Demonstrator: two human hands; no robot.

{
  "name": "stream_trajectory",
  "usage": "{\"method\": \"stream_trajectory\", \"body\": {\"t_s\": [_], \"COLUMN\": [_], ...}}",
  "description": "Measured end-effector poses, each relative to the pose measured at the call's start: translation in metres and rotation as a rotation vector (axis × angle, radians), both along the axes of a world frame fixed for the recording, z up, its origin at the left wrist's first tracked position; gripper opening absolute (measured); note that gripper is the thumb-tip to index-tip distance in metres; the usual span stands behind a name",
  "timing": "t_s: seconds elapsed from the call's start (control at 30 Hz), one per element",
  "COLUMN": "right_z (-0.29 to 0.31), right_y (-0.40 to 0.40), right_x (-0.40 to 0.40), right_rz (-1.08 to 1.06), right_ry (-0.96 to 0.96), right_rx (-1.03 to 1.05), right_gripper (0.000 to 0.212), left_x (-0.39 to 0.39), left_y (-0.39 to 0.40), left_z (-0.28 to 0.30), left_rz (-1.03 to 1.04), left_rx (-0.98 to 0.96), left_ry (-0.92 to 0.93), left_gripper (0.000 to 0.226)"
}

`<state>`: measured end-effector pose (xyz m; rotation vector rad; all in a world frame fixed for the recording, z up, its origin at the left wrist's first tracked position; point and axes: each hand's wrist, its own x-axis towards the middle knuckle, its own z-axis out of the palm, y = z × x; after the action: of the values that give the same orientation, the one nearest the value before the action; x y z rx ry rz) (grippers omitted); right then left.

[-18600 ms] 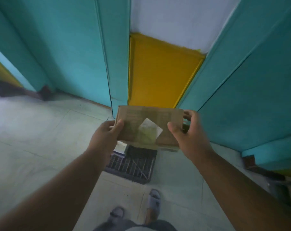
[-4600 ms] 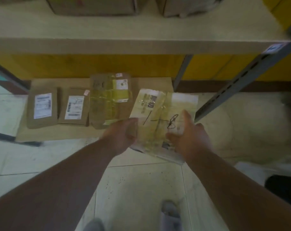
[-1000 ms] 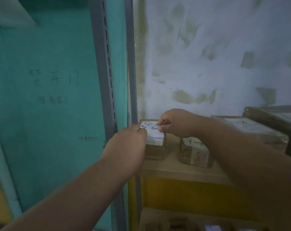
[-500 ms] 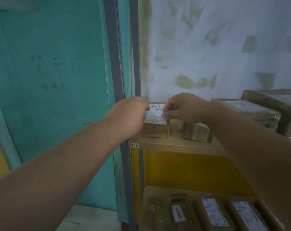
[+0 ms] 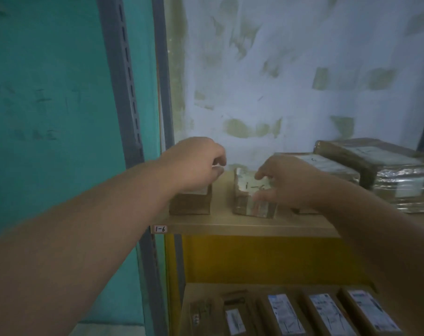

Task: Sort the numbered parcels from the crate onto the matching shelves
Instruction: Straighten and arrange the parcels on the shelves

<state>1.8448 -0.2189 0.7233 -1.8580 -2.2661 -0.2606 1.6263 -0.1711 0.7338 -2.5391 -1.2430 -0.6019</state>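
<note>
Small brown parcel (image 5: pixel 190 202) sits at the left end of shelf "1-6" (image 5: pixel 249 227); my left hand (image 5: pixel 194 163) rests curled on top, apparently gripping it. My right hand (image 5: pixel 282 183) grips the neighbouring taped parcel (image 5: pixel 251 204), marked "1-6".

— What sort of place is this?
— A parcel storeroom. A metal rack (image 5: pixel 123 98) with slotted uprights carries a board shelf (image 5: pixel 249 227) tagged with a handwritten label (image 5: pixel 160 229) reading 1-6
— And the goods?
— Taped cardboard parcels (image 5: pixel 252 202) sit on that shelf, one marked 1-6 by pen. A lower shelf (image 5: pixel 189 299) holds a row of boxes (image 5: pixel 327 314) with printed shipping labels. The wall (image 5: pixel 291 69) behind is patchy white, with teal panels (image 5: pixel 48 93) to the left
</note>
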Motion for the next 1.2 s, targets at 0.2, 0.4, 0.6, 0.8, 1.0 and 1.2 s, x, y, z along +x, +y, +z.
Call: {"method": "stream_trajectory", "body": {"t_s": [0.2,0.4,0.6,0.8,1.0,1.2], "right_z": [-0.017,-0.024,-0.029,-0.033,-0.023,0.006], "right_y": [0.011,0.02,0.016,0.008,-0.008,-0.034], "right_x": [0.014,0.013,0.007,-0.002,0.0,0.073], "right_rz": [0.026,0.045,0.0,-0.043,-0.1,-0.295], "right_ry": [-0.099,0.029,0.085,0.107,0.175,0.233], "right_rx": [-0.038,-0.012,0.025,0.041,0.114,0.238], "right_gripper": [0.027,0.024,0.027,0.029,0.029,0.035], "left_x": [0.057,0.049,0.044,0.04,0.046,0.091], "left_y": [0.041,0.049,0.053,0.058,0.058,0.058], "left_z": [0.013,0.005,0.003,0.005,0.016,0.027], "left_rz": [-0.086,-0.071,-0.112,-0.166,-0.165,-0.234], "left_rx": [-0.325,-0.426,-0.389,-0.375,-0.328,-0.275], "left_ry": [0.218,0.198,0.208,0.246,0.308,0.201], "left_gripper": [0.033,0.029,0.026,0.025,0.032,0.036]}}
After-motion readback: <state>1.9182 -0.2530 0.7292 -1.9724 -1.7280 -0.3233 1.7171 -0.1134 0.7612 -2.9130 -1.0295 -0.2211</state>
